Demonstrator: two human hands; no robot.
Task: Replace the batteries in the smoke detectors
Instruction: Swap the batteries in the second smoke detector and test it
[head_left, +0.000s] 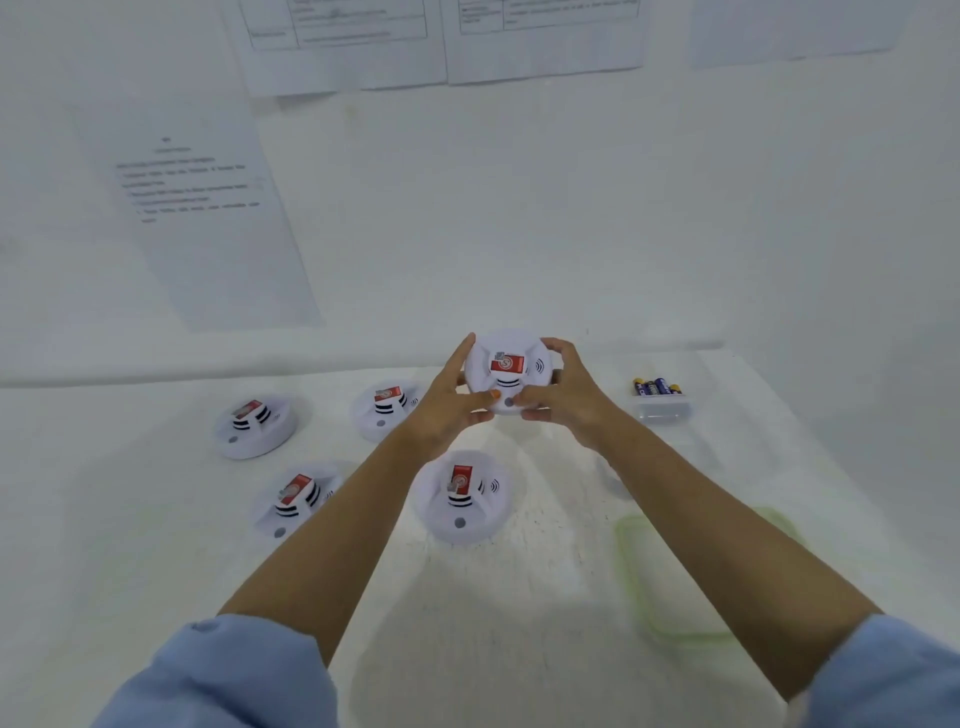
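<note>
Hands first: your left hand (452, 402) and right hand (569, 402) both grip one smoke detector (506, 364), one on each side, held up over the tabletop (545, 597). Its face looks at you, so its back is turned away. The batteries (657, 387) sit nearer your right hand.

One head-worn view, wide, looked forward and down, close over the table (156, 597), wall (571, 208) filled the top.

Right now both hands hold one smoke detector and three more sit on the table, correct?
No. The head view shows four more smoke detectors on the table, not three. The left hand and right hand do hold one detector.
</note>
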